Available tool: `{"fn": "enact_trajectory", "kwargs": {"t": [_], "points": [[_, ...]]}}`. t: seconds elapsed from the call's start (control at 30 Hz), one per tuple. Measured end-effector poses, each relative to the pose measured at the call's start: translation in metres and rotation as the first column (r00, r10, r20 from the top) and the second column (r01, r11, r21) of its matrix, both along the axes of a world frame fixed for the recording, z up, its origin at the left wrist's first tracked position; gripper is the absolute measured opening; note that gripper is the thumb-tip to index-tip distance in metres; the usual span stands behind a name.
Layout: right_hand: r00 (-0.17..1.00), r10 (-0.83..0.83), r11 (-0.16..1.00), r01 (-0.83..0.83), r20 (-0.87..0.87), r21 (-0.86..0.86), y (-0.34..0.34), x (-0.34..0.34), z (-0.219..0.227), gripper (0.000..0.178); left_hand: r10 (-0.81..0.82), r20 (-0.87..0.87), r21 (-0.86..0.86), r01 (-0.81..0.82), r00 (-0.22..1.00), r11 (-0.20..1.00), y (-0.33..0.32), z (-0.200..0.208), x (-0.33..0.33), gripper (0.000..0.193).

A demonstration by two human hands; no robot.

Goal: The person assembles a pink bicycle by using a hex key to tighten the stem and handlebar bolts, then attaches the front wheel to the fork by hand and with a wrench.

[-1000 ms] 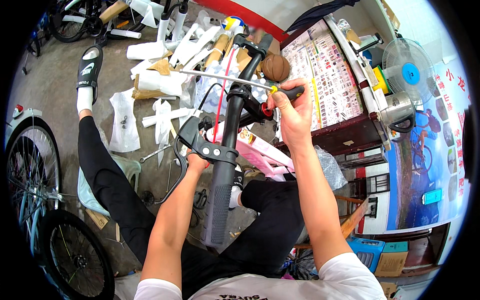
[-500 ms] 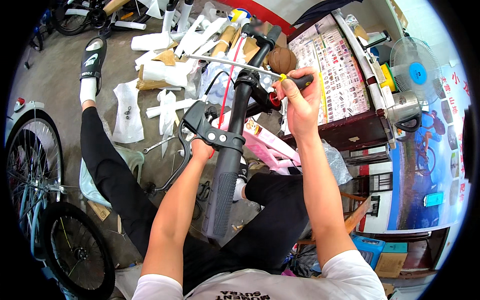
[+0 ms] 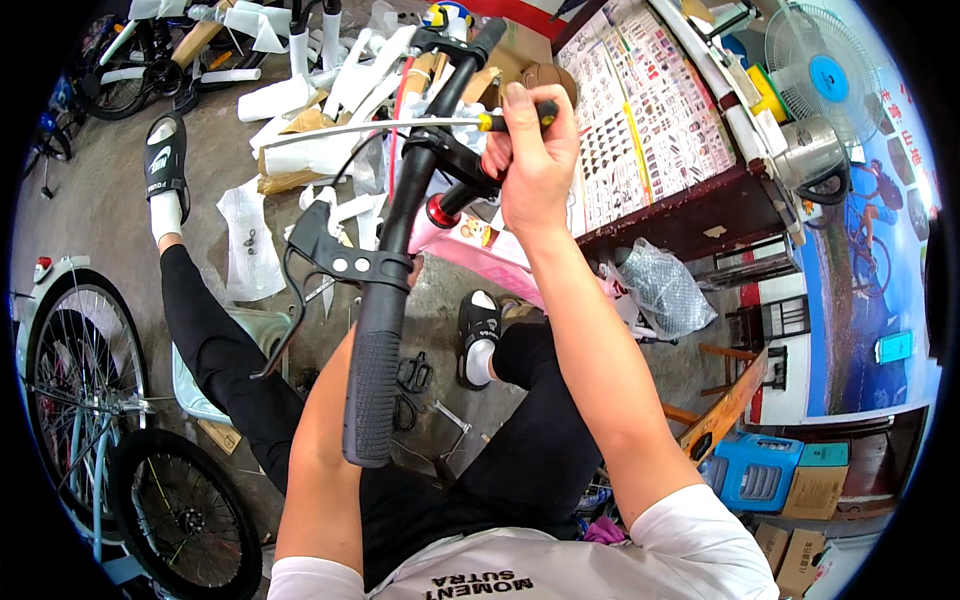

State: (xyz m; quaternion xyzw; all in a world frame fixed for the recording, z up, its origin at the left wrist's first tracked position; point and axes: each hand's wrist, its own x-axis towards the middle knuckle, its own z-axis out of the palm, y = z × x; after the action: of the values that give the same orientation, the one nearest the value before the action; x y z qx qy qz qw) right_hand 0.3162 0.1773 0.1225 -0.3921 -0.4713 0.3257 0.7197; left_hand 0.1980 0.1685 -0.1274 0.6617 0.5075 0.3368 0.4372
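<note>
A black bicycle handlebar [image 3: 402, 222] runs away from me at a slant, with a ribbed grip [image 3: 372, 385] at its near end and a brake lever [image 3: 330, 252] on its left. Its stem [image 3: 455, 158] sits above a red ring [image 3: 438, 212] on a pink bike frame [image 3: 482, 250]. My right hand [image 3: 540, 175] is closed around the yellow-and-black handle of a screwdriver [image 3: 400, 125], beside the stem. The long metal shaft points left across the bar. My left hand [image 3: 416, 270] is behind the bar near the brake clamp; its fingers are hidden.
To the right stands a table [image 3: 650, 120] topped with a printed sheet, with a fan [image 3: 828, 78] and a metal kettle [image 3: 812, 155] beyond. White wrapping and cardboard [image 3: 310, 150] litter the floor ahead. Bicycle wheels [image 3: 180, 515] stand at left, near a pale stool [image 3: 200, 370].
The handlebar has shifted left, and my right hand has moved left and away with the screwdriver. My left hand is now almost wholly hidden behind the bar. The view has shifted slightly.
</note>
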Motion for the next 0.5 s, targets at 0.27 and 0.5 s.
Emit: {"fn": "enact_trajectory", "kwargs": {"t": [0.27, 0.5], "points": [[0.997, 0.064, 0.997, -0.066, -0.05, -0.03, 0.002, 0.009, -0.005, 0.031, 0.186, 0.379, -0.369, -0.037, 0.906, 0.929, -0.045, 0.06, -0.078, 0.046], [0.997, 0.054, 0.998, -0.055, -0.054, -0.032, 0.003, 0.003, 0.003, 0.03, 0.246, 0.922, -0.345, 0.344, 0.299, 0.873, -0.128, 0.207, -0.122, 0.062]]}}
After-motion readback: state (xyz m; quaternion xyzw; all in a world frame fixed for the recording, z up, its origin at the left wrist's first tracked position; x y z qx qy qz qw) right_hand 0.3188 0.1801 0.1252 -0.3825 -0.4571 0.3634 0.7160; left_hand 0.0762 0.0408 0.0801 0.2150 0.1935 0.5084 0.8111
